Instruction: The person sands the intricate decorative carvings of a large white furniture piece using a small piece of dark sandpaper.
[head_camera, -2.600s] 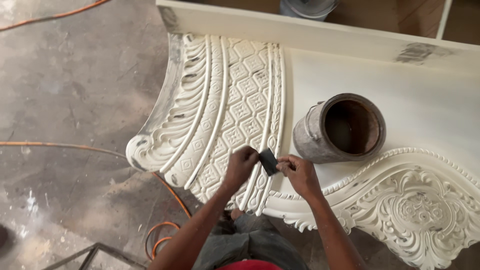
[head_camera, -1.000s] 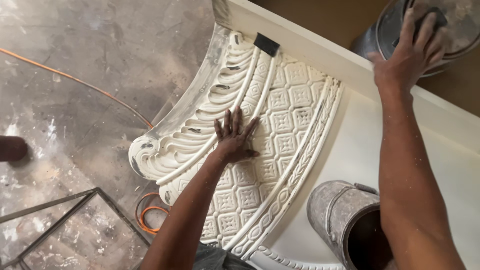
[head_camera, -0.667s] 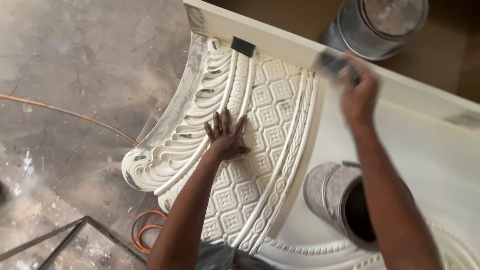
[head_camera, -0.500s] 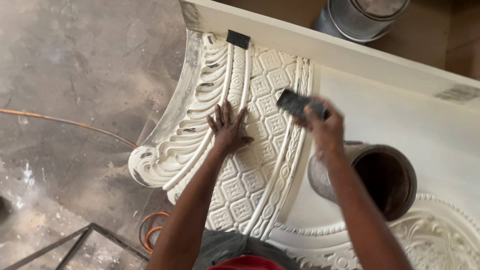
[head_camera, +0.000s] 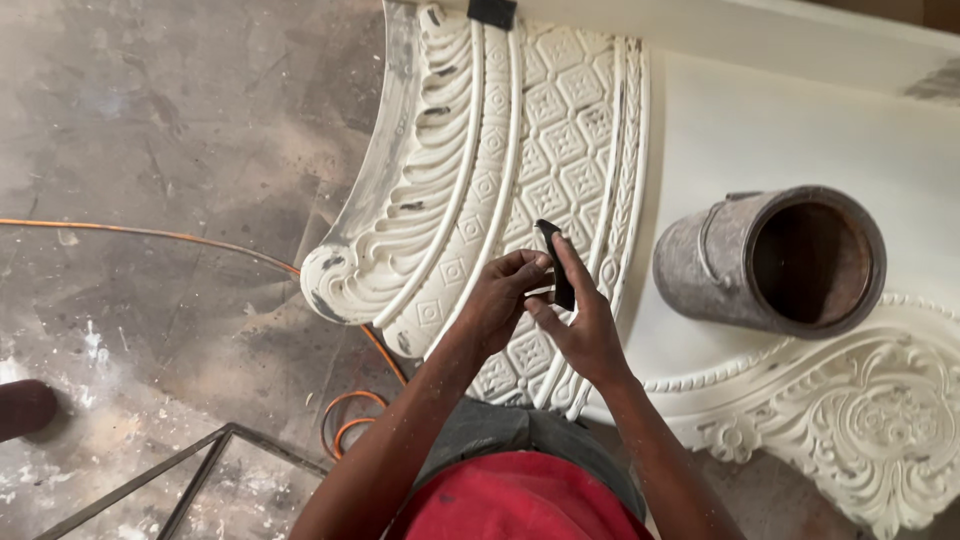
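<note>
Both my hands meet over a curved white carved panel with leaf scrolls and a diamond lattice. My right hand pinches a small dark piece of sandpaper, held upright between thumb and fingers. My left hand touches the same piece from the left with its fingertips. The hands hover just above the lattice near the panel's lower end.
A grey metal can lies on its side on the white board to the right. Another ornate white carving sits at lower right. A second dark pad rests at the panel's top. An orange cable crosses the dusty floor; a metal frame stands lower left.
My right hand reached to the far bucket, took a dark piece and brought it back. My left hand lifted off the lattice, and both hands now hold the piece together.
</note>
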